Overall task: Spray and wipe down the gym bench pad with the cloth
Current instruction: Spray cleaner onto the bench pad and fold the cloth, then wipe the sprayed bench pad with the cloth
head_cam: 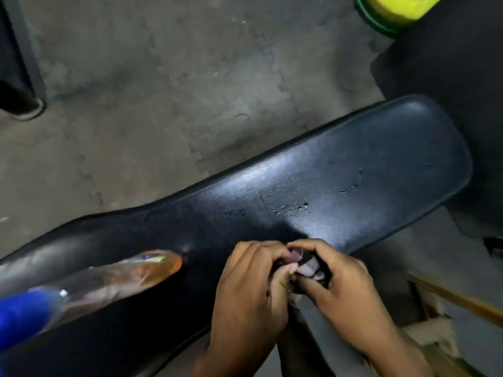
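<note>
Both hands meet at the near edge of the black pad [299,191]. The left hand [253,284] and right hand [343,284] are curled together on a small bunched cloth [307,268], pale and dark. A clear bottle [109,281] with a blue cap lies on the pad's left end. Droplets dot the pad's middle.

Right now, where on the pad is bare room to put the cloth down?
The pad is bare from the hands to its far rounded end. Crowded: the bottle lies on the near end, and the left hand and right hand bunch the cloth at the edge.
</note>
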Motion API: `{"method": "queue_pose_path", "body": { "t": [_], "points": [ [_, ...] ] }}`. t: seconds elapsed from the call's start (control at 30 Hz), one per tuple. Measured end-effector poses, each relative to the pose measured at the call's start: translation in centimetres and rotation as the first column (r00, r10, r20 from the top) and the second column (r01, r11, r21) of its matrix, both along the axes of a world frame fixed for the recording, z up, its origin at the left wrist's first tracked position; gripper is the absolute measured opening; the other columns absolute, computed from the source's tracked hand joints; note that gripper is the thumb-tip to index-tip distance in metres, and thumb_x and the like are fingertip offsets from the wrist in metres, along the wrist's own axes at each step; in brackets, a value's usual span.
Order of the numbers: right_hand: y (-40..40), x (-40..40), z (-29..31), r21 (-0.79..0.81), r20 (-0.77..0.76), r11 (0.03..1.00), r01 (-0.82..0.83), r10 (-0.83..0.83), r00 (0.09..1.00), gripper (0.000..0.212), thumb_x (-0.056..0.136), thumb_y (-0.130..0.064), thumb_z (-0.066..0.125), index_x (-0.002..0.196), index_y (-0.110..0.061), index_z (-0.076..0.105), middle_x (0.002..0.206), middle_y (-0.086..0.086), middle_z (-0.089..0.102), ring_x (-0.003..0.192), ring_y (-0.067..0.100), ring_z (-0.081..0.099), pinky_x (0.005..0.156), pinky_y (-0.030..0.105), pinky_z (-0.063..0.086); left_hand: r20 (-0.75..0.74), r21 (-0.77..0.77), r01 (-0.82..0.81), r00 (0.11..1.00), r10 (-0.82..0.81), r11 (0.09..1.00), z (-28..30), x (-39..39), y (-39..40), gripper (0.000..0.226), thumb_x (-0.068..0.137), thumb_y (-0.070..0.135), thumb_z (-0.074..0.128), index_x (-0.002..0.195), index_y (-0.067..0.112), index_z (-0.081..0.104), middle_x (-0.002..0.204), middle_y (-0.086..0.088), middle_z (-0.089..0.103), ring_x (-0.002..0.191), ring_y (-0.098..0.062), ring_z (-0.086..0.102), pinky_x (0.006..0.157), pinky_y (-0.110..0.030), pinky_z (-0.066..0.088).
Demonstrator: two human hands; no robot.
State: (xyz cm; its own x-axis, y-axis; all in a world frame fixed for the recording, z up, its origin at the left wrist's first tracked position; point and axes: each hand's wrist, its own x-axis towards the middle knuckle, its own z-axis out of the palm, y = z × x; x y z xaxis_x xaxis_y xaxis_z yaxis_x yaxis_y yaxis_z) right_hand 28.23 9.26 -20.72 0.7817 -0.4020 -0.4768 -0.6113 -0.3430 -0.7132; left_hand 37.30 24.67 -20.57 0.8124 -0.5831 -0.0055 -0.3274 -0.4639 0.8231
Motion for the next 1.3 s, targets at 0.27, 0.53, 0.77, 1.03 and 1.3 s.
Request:
{"method": "queue_pose_path", "body": {
  "t": [0.27,0.53,0.77,1.03,1.3],
  "points": [
    [-11.6,-2.6,-2.3,-0.439,0.065,0.777,0.451,-0.473,0.879,0.061,0.097,-0.008,0.071,0.154,-0.022,0.054,0.144,0.01,0.068,0.131,0.03,0.063,0.11,0.031,0.043,0.098,0.01,0.158,0.982,-0.159,0.987,-1.8,2.3,-12.4,0.029,0.1,0.015,0.068,0.129,0.016,0.068,0.147,0.005,0.066,0.136,-0.016,0.06,0.115,-0.041,0.047],
    [-11.5,-1.5,-4.4,-0.581,-0.121,0.812,0.056,-0.154,0.981,0.067,0.104,-0.039,0.05,0.166,-0.016,0.042,0.179,0.018,0.029,0.166,0.042,0.024,0.134,0.058,0.026,0.242,0.379,0.325,0.869,-0.431,0.867,-7.6,6.8,-22.4,0.048,0.106,0.023,0.055,0.153,0.018,0.057,0.171,-0.001,0.043,0.157,-0.025,0.042,0.133,-0.05,0.024],
    [-17.8,1.2,-8.6,-0.684,-0.176,0.728,0.049,-0.23,0.957,0.071,0.11,-0.061,0.028,0.174,-0.031,0.02,0.185,0.008,0.009,0.17,0.041,0.003,0.137,0.06,0.008,0.354,0.525,0.261,0.799,-0.486,0.81,-10.5,7.4,-23.4,0.057,0.105,0.035,0.044,0.162,0.029,0.045,0.175,0.007,0.034,0.163,-0.02,0.029,0.132,-0.049,0.024],
    [-23.7,6.4,-8.8,-0.692,-0.142,0.718,0.07,-0.231,0.963,0.067,0.115,-0.054,0.029,0.175,-0.026,0.019,0.185,0.009,0.005,0.17,0.044,-0.002,0.136,0.062,0.011,0.344,0.578,0.239,0.796,-0.498,0.78,-10.8,7.3,-23.7,0.06,0.104,0.036,0.04,0.164,0.032,0.039,0.179,0.013,0.022,0.167,-0.013,0.017,0.133,-0.047,0.02],
    [-19.9,-4.4,-8.7,-0.674,-0.159,0.738,-0.044,-0.087,0.983,0.061,0.11,-0.05,0.04,0.169,-0.038,0.035,0.182,-0.001,0.023,0.171,0.034,0.007,0.132,0.057,0.027,0.323,0.611,0.237,0.796,-0.511,0.755,-10.9,7.4,-23.9,0.06,0.101,0.036,0.04,0.161,0.032,0.04,0.179,0.014,0.018,0.167,-0.013,0.014,0.133,-0.046,0.018]
  ]
}}
